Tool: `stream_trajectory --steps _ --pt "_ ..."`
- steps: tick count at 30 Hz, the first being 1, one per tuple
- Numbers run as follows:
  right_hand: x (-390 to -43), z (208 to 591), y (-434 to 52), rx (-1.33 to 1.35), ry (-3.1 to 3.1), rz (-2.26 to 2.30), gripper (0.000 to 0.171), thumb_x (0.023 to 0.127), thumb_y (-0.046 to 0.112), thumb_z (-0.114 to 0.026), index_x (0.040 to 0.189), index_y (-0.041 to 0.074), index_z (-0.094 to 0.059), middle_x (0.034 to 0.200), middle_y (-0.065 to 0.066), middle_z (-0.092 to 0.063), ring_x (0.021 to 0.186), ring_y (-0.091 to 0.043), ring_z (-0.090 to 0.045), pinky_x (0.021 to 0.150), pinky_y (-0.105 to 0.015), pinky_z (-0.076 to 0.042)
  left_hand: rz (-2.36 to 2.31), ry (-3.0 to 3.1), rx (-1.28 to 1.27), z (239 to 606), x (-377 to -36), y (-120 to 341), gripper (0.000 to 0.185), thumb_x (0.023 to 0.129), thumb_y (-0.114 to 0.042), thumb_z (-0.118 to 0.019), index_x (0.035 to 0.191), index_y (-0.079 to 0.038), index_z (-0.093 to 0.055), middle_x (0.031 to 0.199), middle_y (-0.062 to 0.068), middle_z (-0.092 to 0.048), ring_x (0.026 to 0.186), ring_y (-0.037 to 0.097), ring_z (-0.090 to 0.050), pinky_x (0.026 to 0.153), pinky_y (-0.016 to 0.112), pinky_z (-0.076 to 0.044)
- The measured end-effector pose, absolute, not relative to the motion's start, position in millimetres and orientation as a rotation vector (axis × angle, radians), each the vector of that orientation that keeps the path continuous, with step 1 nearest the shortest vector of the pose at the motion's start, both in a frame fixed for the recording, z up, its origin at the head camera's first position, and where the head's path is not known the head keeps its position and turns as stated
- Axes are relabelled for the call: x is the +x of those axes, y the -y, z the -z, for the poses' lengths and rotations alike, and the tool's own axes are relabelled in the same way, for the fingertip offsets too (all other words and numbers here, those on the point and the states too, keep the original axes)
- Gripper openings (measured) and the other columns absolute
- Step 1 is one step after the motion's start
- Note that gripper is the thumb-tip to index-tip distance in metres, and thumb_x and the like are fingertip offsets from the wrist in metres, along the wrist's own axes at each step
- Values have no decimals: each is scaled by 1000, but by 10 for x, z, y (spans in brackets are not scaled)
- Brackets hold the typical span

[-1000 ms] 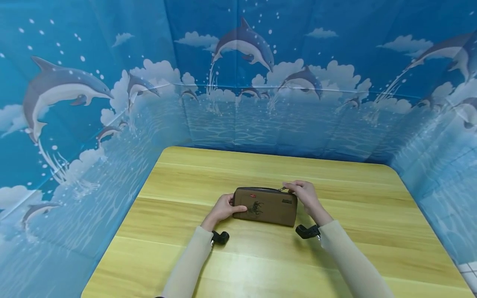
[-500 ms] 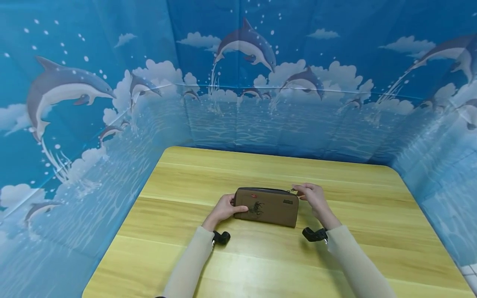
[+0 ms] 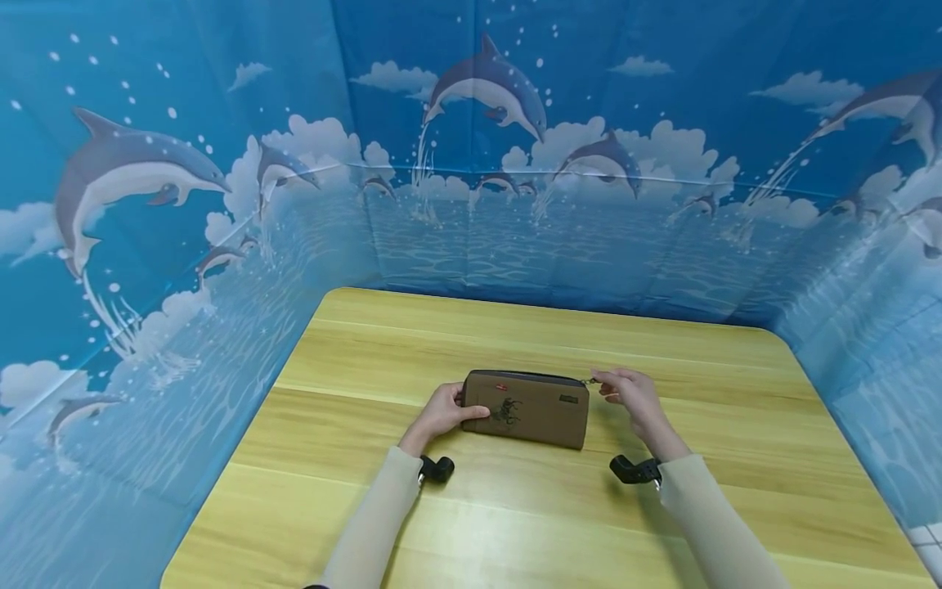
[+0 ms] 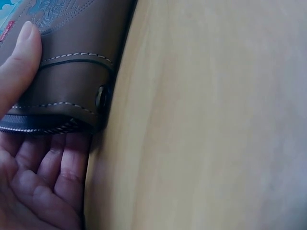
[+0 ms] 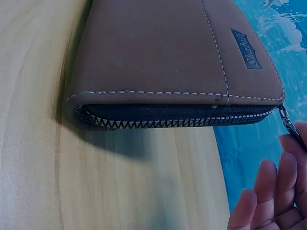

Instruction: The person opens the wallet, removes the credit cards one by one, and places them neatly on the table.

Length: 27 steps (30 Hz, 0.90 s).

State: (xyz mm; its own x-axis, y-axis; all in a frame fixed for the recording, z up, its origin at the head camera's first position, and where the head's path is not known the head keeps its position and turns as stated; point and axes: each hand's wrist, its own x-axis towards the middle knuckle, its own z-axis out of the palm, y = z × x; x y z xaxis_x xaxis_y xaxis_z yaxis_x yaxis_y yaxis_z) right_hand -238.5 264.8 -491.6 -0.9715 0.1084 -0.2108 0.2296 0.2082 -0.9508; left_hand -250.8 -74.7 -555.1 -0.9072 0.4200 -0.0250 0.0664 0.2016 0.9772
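A brown zip-around wallet (image 3: 537,413) with a horse print, a red tag and a dark label stands on its long edge on the table. My left hand (image 3: 440,411) grips its left end, the thumb (image 4: 21,62) on the front face and the fingers behind. At the wallet's top right corner my right hand (image 3: 636,397) pinches the zipper pull (image 5: 289,123), with the other fingers loosely bent. A row of zipper teeth (image 5: 168,122) runs down the wallet's right end in the right wrist view. The wallet's back is hidden.
The wooden table (image 3: 368,507) has rounded far corners. A blue curtain (image 3: 456,237) printed with dolphins hangs around its far side and both ends. A black wrist camera (image 3: 437,469) is strapped at the left wrist, another black camera (image 3: 634,469) at the right.
My right hand has moved to the right, drawing the zipper pull along the wallet's top edge to the right corner. The left hand and the wallet have stayed nearly in place.
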Motion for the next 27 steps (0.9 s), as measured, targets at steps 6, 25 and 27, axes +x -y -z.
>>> stream_trajectory --steps 6,25,27 --pt "-2369 4960 -2701 345 -2240 1954 35 86 36 -71 93 2 -67 87 -7 -62 80 -18 -59 80 -37 -51 -1769 -2177 466 5513 -2496 743 22 82 -14 -76 100 -4 -69 88 2 -69 74 16 -62 68 31 -49" --pt "-2298 5048 -2767 204 -2059 1914 36 93 33 -63 96 -3 -59 81 -6 -58 71 -15 -55 68 -29 -50 -1782 -2184 481 5477 -2478 746 22 82 -15 -76 100 -5 -69 87 3 -69 76 17 -63 69 32 -50" --pt "-2282 5058 -2757 208 -2036 1933 34 93 33 -62 95 -1 -59 81 -5 -57 71 -14 -55 67 -28 -50 -1783 -2188 481 5475 -2478 745 22 82 -15 -76 100 -5 -69 87 3 -69 75 17 -63 69 32 -50"
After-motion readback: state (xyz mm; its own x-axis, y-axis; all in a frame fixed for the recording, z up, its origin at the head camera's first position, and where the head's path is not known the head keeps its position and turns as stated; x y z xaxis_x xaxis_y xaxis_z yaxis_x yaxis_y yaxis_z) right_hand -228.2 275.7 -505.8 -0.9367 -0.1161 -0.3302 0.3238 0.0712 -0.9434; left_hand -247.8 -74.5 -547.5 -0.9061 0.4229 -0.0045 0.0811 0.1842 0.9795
